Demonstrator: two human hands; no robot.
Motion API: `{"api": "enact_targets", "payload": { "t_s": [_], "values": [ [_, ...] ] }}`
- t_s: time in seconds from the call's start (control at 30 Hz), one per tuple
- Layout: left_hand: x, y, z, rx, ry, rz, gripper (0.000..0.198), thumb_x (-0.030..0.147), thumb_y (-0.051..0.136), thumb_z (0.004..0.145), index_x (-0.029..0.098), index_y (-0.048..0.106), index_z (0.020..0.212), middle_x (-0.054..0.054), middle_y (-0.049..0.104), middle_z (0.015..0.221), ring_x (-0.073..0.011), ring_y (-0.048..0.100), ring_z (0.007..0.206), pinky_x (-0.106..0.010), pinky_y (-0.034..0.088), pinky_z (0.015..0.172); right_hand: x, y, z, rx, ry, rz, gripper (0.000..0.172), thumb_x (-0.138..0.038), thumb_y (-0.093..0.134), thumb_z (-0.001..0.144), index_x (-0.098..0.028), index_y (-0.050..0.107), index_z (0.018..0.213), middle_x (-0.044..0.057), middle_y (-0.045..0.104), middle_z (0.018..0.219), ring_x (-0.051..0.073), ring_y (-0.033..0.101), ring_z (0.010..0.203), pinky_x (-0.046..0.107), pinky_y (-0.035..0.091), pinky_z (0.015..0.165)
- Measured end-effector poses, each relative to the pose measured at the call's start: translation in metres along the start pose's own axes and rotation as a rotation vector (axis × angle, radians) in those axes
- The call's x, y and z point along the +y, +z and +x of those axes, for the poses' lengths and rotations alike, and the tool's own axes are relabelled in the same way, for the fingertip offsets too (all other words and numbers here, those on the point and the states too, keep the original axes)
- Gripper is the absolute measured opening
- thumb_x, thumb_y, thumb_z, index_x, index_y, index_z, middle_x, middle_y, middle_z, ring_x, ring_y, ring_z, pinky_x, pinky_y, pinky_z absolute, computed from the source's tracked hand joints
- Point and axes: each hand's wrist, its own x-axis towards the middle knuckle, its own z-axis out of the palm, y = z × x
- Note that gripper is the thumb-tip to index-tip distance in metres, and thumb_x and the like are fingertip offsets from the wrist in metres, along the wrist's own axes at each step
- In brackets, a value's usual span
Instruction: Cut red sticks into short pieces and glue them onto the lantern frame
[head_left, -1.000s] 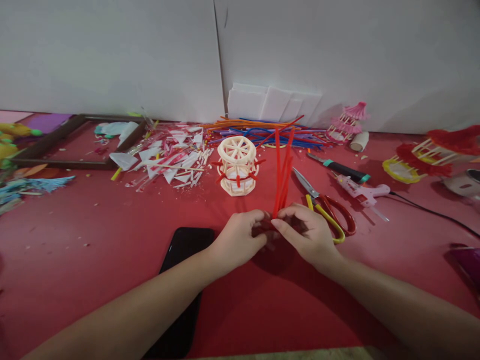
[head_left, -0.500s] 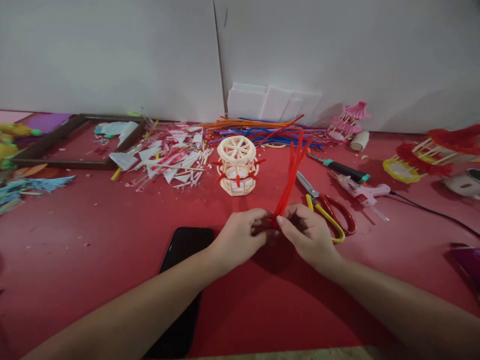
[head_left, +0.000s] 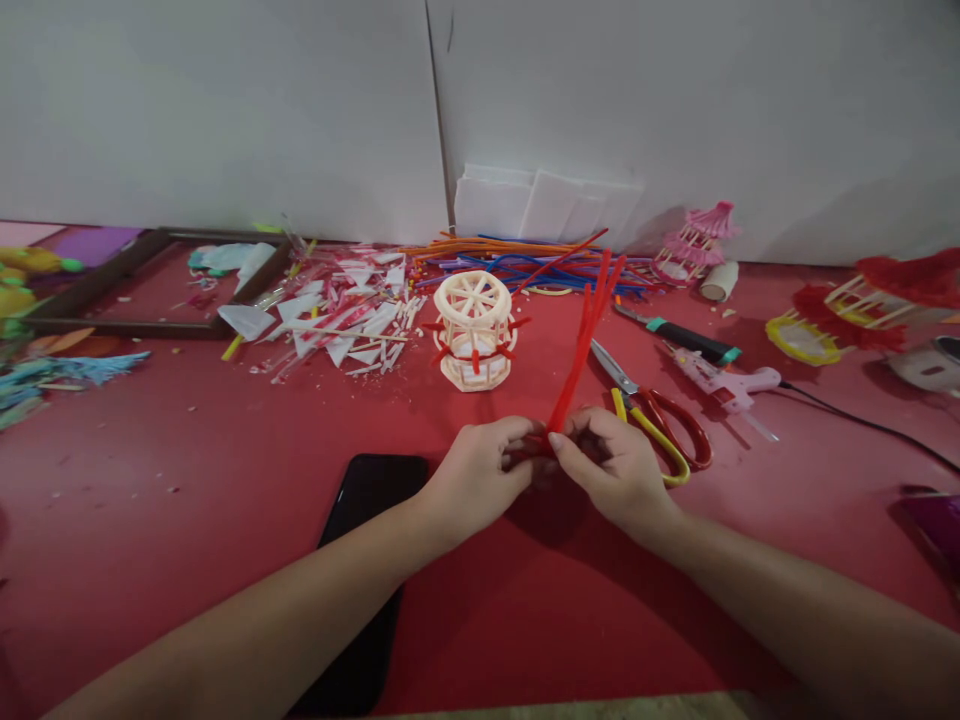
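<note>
Between my two hands stands a bunch of red pipe cleaners (head_left: 577, 360), their free ends fanning upward. My left hand (head_left: 487, 470) is closed around the lower end of the bunch, and part of its grip is hidden behind the fingers. My right hand (head_left: 619, 470) pinches the same bunch near its base, thumb in front. Just beyond the hands, a cream lantern-like frame (head_left: 474, 320) with a spoked top stands upright, short red pieces sticking out around its middle. Beside my right hand lie scissors (head_left: 667, 430) with red and yellow handles.
A black phone (head_left: 375, 500) lies under my left forearm. Paper scraps (head_left: 360, 310) and loose pipe cleaners (head_left: 517, 255) spread along the wall. To the right are a dark-handled tool (head_left: 694, 340), a pink glue gun (head_left: 724, 382) with its cord, and a pink tiered model (head_left: 697, 242).
The upper ends of the red bunch have shifted slightly and sit closer together. Both hands stay in nearly the same place.
</note>
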Motion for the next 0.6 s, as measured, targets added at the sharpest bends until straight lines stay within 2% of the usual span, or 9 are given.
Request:
{"api": "enact_targets", "payload": {
  "t_s": [0.13, 0.27, 0.37, 0.47, 0.53, 0.6],
  "values": [
    [0.002, 0.0, 0.0, 0.011, -0.065, -0.05, 0.016, 0.007, 0.061, 0.077, 0.017, 0.065, 0.089, -0.001, 0.073, 0.079, -0.0146, 0.071, 0.072, -0.025, 0.054, 0.069, 0.0, 0.001, -0.001, -0.011, -0.027, 0.021, 0.013, -0.025, 0.06, 0.088, -0.02, 0.058, 0.075, -0.001, 0.06, 0.067, 0.01, 0.055, 0.055, 0.021, 0.045, 0.049],
    [0.007, -0.002, 0.003, 0.062, -0.123, -0.138, 0.02, 0.013, 0.073, 0.073, 0.016, 0.066, 0.092, -0.001, 0.073, 0.077, -0.0132, 0.069, 0.07, -0.024, 0.053, 0.07, 0.002, -0.005, 0.001, 0.006, -0.118, -0.002, 0.008, -0.028, 0.061, 0.09, -0.021, 0.061, 0.093, 0.001, 0.063, 0.078, 0.012, 0.061, 0.065, 0.024, 0.053, 0.059],
    [0.009, -0.005, 0.005, 0.049, -0.154, -0.268, 0.032, 0.021, 0.083, 0.066, 0.015, 0.066, 0.093, -0.002, 0.074, 0.08, -0.0127, 0.068, 0.073, -0.025, 0.052, 0.073, 0.006, -0.015, 0.006, -0.042, -0.306, -0.14, 0.02, -0.033, 0.065, 0.089, -0.023, 0.06, 0.106, 0.003, 0.065, 0.085, 0.016, 0.064, 0.077, 0.03, 0.057, 0.071],
    [0.01, -0.007, 0.006, -0.014, -0.179, -0.456, 0.042, 0.03, 0.087, 0.063, 0.015, 0.065, 0.096, -0.001, 0.074, 0.078, -0.0128, 0.069, 0.074, -0.025, 0.052, 0.074, 0.008, -0.023, 0.011, -0.098, -0.524, -0.306, 0.035, -0.044, 0.07, 0.085, -0.024, 0.061, 0.113, 0.005, 0.069, 0.092, 0.019, 0.067, 0.085, 0.034, 0.057, 0.076],
    [0.01, -0.008, 0.006, -0.032, -0.185, -0.508, 0.046, 0.033, 0.088, 0.061, 0.016, 0.064, 0.097, 0.0, 0.073, 0.076, -0.013, 0.069, 0.075, -0.024, 0.051, 0.073, 0.008, -0.025, 0.012, -0.106, -0.609, -0.368, 0.042, -0.046, 0.07, 0.084, -0.023, 0.061, 0.118, 0.008, 0.07, 0.097, 0.02, 0.068, 0.087, 0.033, 0.058, 0.077],
    [0.009, -0.008, 0.006, -0.016, -0.19, -0.496, 0.048, 0.033, 0.089, 0.061, 0.016, 0.063, 0.098, 0.001, 0.073, 0.074, -0.0114, 0.069, 0.071, -0.022, 0.049, 0.072, 0.007, -0.024, 0.011, -0.106, -0.637, -0.404, 0.04, -0.043, 0.069, 0.086, -0.023, 0.061, 0.12, 0.008, 0.072, 0.098, 0.02, 0.069, 0.088, 0.033, 0.058, 0.077]
  ]
}}
